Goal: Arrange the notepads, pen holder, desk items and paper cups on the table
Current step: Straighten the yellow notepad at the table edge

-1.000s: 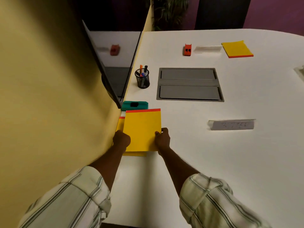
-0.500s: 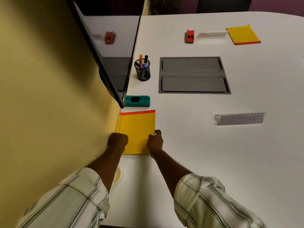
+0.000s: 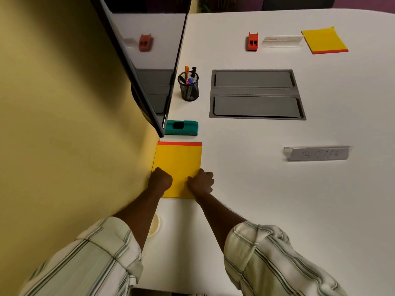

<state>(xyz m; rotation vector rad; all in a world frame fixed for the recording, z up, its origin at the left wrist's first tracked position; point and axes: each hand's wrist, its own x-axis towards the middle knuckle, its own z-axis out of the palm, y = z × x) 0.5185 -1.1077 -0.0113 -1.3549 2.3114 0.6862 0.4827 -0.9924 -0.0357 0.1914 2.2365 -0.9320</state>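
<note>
Now, squaring up: the notepad [image 3: 178, 165] lies flat on the table [image 3: 256, 210], one long edge flush to the yellow partition [image 3: 74, 124], probably so it sits tidy along the partition. My left hand [image 3: 160, 180] rests curled, knuckles up, on the near corner by the partition; whether it grips, I cannot tell. My right hand [image 3: 201, 182] curls its fingers [image 3: 208, 175] round the edge away from the partition, thumb on top, pinching it. The pad lies between both hands.
</note>
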